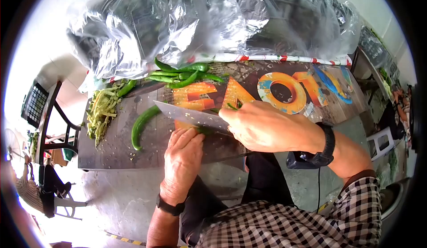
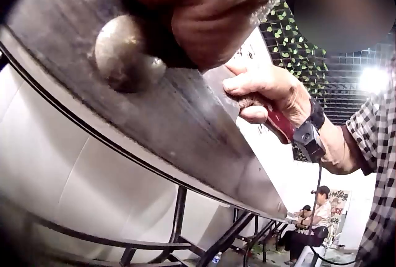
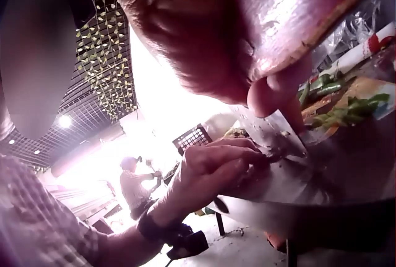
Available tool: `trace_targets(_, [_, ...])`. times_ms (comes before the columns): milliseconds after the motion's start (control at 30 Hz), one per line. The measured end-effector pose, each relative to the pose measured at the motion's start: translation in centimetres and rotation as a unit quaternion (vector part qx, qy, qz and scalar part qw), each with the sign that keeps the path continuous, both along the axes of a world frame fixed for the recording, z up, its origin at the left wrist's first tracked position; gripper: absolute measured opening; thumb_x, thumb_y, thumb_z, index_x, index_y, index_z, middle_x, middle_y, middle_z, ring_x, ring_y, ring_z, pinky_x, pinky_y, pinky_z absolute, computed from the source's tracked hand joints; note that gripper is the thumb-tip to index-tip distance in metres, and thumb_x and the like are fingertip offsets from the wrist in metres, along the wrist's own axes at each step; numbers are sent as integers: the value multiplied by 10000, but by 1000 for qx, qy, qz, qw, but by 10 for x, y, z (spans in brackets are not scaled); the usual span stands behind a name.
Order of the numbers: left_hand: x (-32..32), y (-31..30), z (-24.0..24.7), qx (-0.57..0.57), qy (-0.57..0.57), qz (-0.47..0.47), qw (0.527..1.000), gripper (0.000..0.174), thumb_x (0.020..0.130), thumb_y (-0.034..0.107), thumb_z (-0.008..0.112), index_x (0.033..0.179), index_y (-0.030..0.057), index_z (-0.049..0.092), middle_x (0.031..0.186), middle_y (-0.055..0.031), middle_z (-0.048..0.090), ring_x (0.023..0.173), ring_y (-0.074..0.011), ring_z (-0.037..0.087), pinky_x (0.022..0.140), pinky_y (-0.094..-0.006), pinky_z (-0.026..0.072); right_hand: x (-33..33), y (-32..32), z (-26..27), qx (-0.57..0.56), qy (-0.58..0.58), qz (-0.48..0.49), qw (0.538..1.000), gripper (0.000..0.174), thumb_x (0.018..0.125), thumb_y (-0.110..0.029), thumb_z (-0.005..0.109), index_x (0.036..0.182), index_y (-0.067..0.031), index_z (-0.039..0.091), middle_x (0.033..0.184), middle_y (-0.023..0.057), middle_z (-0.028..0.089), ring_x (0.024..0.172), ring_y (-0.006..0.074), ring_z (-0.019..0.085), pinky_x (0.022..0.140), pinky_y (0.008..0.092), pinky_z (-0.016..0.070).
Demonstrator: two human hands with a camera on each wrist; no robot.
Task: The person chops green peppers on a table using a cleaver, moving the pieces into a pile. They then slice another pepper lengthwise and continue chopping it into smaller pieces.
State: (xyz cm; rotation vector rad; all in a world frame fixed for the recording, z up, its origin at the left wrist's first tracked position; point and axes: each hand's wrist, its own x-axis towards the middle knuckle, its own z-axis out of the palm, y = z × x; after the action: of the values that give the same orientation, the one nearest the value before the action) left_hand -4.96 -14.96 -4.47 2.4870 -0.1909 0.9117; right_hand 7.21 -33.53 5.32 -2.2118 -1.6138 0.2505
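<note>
My right hand (image 1: 267, 125) grips a knife by its red handle (image 2: 279, 124). The broad blade (image 1: 191, 115) slants across the table, dotted with pale bits. My left hand (image 1: 182, 156) has bent fingertips beside the blade's lower edge, holding a green pepper (image 1: 204, 131) mostly hidden by the hand and blade. One long curved pepper (image 1: 141, 128) lies left of the knife. Behind it is a pile of whole green peppers (image 1: 184, 75). Cut green pieces (image 3: 352, 113) lie beyond the blade in the right wrist view. A blurred pale round thing (image 2: 119, 44) shows near my left hand.
Pale green scraps (image 1: 101, 114) are heaped at the left of the dark patterned table (image 1: 100, 155). Clear plastic sheeting (image 1: 213, 21) covers a bulky thing along the back edge. A black crate (image 1: 35, 104) stands far left, and a white stool (image 1: 380, 141) at right. Other people sit farther off.
</note>
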Motion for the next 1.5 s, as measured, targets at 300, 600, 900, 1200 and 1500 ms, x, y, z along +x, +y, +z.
trace_targets(300, [3,-11,-4,-19,-7,32,999,177,759,-26,642,930,-9,682,1004,-141,666,989,-337,616,905,-410,503,1,34,-26,83,-85,14,993,88,854,-62,549,852,19,514,640,210,582,594,375,619,534,491,457])
trace_targets(600, [5,-11,-6,-16,-24,45,999,150,761,-27,649,904,5,679,976,-127,665,923,-327,624,822,-402,520,12,-13,-25,84,-23,6,996,86,846,-32,576,868,-13,495,602,192,559,573,373,599,492,478,403])
trace_targets(900, [7,-10,-7,-26,-31,49,998,152,771,-35,635,909,-4,692,956,-141,678,879,-322,636,796,-374,519,-9,-15,-11,111,-38,-61,991,117,883,-83,592,881,3,512,565,198,544,549,402,571,505,482,417])
trace_targets(1200, [6,-10,-8,-12,-41,46,998,186,752,-46,657,927,7,689,993,-115,668,951,-312,622,854,-393,513,-11,-11,-10,47,-28,-41,998,107,877,-68,533,834,29,539,595,202,576,574,401,606,545,490,459])
trace_targets(1500, [6,-10,-8,-29,-27,49,998,163,754,-64,632,897,-4,683,974,-140,681,930,-326,645,821,-378,524,-25,-3,5,-46,-163,1,986,135,804,-78,601,880,17,543,616,137,623,601,312,678,544,412,531])
